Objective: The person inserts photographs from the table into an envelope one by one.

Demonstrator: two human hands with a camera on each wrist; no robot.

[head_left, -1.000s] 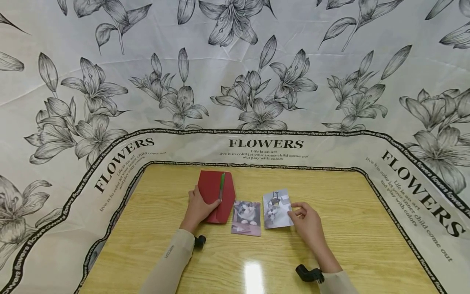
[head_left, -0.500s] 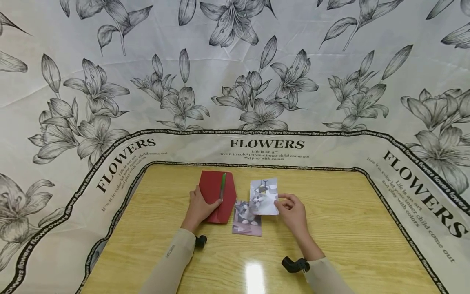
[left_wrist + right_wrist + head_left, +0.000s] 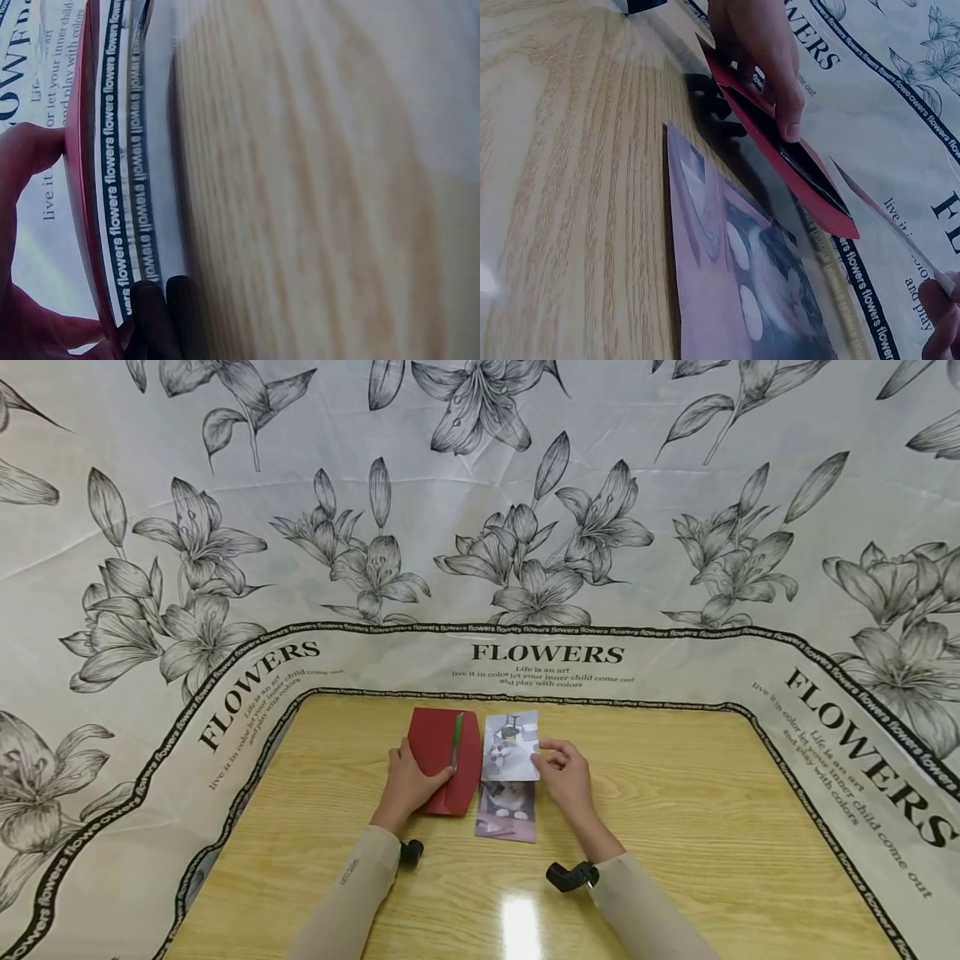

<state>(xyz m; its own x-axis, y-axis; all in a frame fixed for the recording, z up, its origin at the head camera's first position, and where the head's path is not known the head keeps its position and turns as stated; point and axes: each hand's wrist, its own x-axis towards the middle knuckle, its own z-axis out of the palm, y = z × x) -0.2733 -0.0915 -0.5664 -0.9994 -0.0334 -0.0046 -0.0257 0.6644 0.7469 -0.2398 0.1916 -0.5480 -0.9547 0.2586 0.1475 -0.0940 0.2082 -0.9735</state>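
Observation:
My left hand (image 3: 410, 785) grips a red envelope (image 3: 431, 735), thumb across its near part and fingers at its left edge. A narrow green and dark strip (image 3: 457, 732) shows along the envelope's opening; what it is I cannot tell. In the left wrist view the envelope (image 3: 77, 161) appears edge-on. My right hand (image 3: 567, 781) pinches the right edge of a cat photo (image 3: 510, 747), just right of the envelope. The right wrist view catches this held photo (image 3: 892, 214) edge-on, raised off the table. Below it lies a second cat photo (image 3: 506, 823), its upper part covered in the head view.
The yellow wood-grain table (image 3: 697, 810) extends around both hands. A white cloth (image 3: 551, 664) with flower drawings and lettering borders its back and sides. Each wrist carries a black camera mount, one at the left (image 3: 411, 852) and one at the right (image 3: 572, 877).
My right hand has carried its photo leftward and away from me, over the upper part of the lying photo to beside the envelope. The left hand keeps its grip on the envelope, nearly still.

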